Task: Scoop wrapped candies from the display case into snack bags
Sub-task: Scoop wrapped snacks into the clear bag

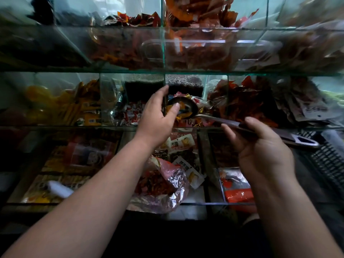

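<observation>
Scoop [208, 117] points bowl far-left, handle near-right, clamped in right hand [260, 146] grip; left hand [156, 116] grip apart beside candies [181, 94].

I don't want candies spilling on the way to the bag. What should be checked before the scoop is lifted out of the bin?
1. Right hand grips the scoop handle: ok.
2. Scoop bowl is loaded with wrapped candies: ok.
3. Left hand guards the load: ok, its thumb lies over the bowl's near side.
4. No wrapper hangs over the bowl's rim: cannot tell, as the hand covers part of it.
5. Snack bag is held open to receive: not ok, as it lies crumpled on the lower tier with no hand on it.
</observation>
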Demonstrator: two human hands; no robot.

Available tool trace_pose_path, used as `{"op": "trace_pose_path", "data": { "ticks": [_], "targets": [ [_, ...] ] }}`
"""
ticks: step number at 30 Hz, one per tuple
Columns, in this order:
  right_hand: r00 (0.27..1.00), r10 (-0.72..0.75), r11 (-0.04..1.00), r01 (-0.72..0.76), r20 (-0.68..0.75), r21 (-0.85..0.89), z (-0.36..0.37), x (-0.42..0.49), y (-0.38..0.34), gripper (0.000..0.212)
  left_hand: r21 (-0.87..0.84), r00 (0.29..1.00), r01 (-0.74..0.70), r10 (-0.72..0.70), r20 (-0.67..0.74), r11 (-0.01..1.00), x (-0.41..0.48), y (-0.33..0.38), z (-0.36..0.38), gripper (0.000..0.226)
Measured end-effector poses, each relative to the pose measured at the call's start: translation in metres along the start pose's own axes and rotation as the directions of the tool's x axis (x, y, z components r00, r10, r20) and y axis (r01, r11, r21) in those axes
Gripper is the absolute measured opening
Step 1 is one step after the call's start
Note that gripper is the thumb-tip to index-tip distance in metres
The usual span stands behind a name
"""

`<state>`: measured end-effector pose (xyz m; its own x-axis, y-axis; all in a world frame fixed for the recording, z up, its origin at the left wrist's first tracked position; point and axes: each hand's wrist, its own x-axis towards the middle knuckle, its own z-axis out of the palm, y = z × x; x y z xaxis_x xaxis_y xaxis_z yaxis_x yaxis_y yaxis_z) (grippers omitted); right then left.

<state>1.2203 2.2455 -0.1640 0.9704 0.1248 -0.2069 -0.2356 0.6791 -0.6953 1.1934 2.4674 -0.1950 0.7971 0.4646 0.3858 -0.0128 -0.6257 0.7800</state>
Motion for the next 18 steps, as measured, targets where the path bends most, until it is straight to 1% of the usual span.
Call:
{"op": "trace_pose_path", "data": {
  "ticks": [1,2,3,4,5,6,7,8,10,11,13,15,16,17,18],
  "targets": [
    [0.999,-0.037,0.998,0.037,0.009,-0.058,0.002,0.011,0.006,0.009,-0.078,0.998,0.059,-0.061,-0.029,0.995,0.0,-0.002,0.0,0.058],
    [0.997,-0.073,0.984,0.076,0.025,-0.162,0.005,0.02,0.013,0.008,-0.129,0.992,0.112,-0.118,-0.038,0.985,-0.002,-0.005,0.0,0.057],
    [0.991,-0.127,0.94,0.137,0.051,-0.313,0.005,0.029,0.02,0.007,-0.152,0.986,0.157,-0.163,-0.031,0.976,-0.006,-0.009,0.0,0.055],
    [0.97,-0.215,0.829,0.243,0.115,-0.504,0.003,0.037,0.027,0.007,-0.155,0.98,0.193,-0.198,-0.017,0.969,-0.011,-0.014,0.001,0.053],
    [0.916,-0.316,0.633,0.398,0.247,-0.664,0.002,0.043,0.032,0.006,-0.15,0.975,0.221,-0.224,-0.002,0.964,-0.017,-0.018,0.002,0.052],
    [0.825,-0.381,0.41,0.555,0.417,-0.723,0.0,0.047,0.034,0.008,-0.143,0.97,0.242,-0.243,0.012,0.96,-0.023,-0.023,0.003,0.051],
    [0.716,-0.409,0.226,0.68,0.566,-0.697,0.0,0.049,0.035,0.011,-0.135,0.966,0.257,-0.257,0.02,0.957,-0.028,-0.028,0.004,0.051],
    [0.632,-0.388,0.1,0.752,0.671,-0.651,0.0,0.05,0.034,0.013,-0.124,0.963,0.268,-0.267,0.023,0.956,-0.032,-0.031,0.005,0.052],
    [0.533,-0.33,-0.083,0.805,0.779,-0.587,0.002,0.046,0.032,0.013,-0.097,0.96,0.28,-0.279,0.023,0.955,-0.034,-0.035,0.007,0.053],
    [0.509,-0.305,-0.139,0.812,0.804,-0.567,0.004,0.041,0.031,0.013,-0.094,0.96,0.282,-0.28,0.025,0.955,-0.035,-0.036,0.007,0.054],
    [0.494,-0.264,-0.149,0.828,0.829,-0.541,0.01,0.029,0.028,0.013,-0.12,0.962,0.273,-0.272,0.03,0.954,-0.034,-0.034,0.009,0.054],
    [0.467,-0.251,-0.127,0.852,0.848,-0.507,0.013,0.002,0.024,0.013,-0.142,0.968,0.253,-0.251,0.033,0.957,-0.034,-0.029,0.011,0.055],
    [0.436,-0.264,-0.093,0.876,0.86,-0.472,0.013,-0.014,0.022,0.012,-0.149,0.971,0.24,-0.237,0.039,0.959,-0.034,-0.027,0.011,0.057],
    [0.385,-0.312,-0.063,0.904,0.868,-0.423,0.008,-0.029,0.02,0.011,-0.152,0.974,0.227,-0.222,0.045,0.962,-0.034,-0.024,0.011,0.059],
    [0.374,-0.349,-0.029,0.912,0.859,-0.409,0.011,-0.041,0.016,0.01,-0.149,0.978,0.21,-0.205,0.048,0.966,-0.035,-0.022,0.01,0.062]
  ]
}}
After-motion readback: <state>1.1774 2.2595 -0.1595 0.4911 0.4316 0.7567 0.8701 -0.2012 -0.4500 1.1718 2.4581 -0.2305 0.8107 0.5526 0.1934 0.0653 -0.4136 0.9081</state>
